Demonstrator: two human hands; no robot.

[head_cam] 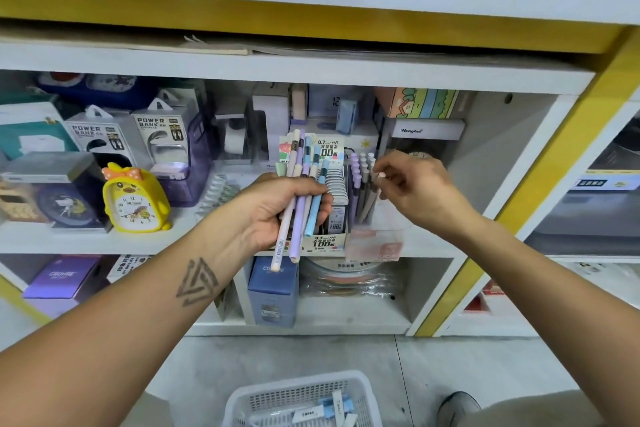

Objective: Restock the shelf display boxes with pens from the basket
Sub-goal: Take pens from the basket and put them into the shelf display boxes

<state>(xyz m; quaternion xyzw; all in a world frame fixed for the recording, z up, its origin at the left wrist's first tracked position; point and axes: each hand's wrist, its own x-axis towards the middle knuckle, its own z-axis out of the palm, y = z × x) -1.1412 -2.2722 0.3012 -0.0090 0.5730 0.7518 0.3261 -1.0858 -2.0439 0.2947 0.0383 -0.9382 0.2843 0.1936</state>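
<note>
My left hand (285, 206) grips a bundle of pastel pens (304, 180), pink, lilac and blue, in front of the middle shelf. My right hand (412, 189) pinches the top of one pale pen (375, 184) standing in the clear display box (377, 239), among several lilac and white pens (362, 170). A pencil-lead display box (334, 218) stands just left of it, partly hidden by my left hand. On the floor below, the white basket (365, 388) holds a few more pens (337, 406).
A yellow chick alarm clock (133, 201) and power bank boxes (162, 135) stand to the left on the same shelf. A blue box (273, 291) sits on the shelf below. A yellow post (540, 191) borders the right. My shoe (459, 406) is beside the basket.
</note>
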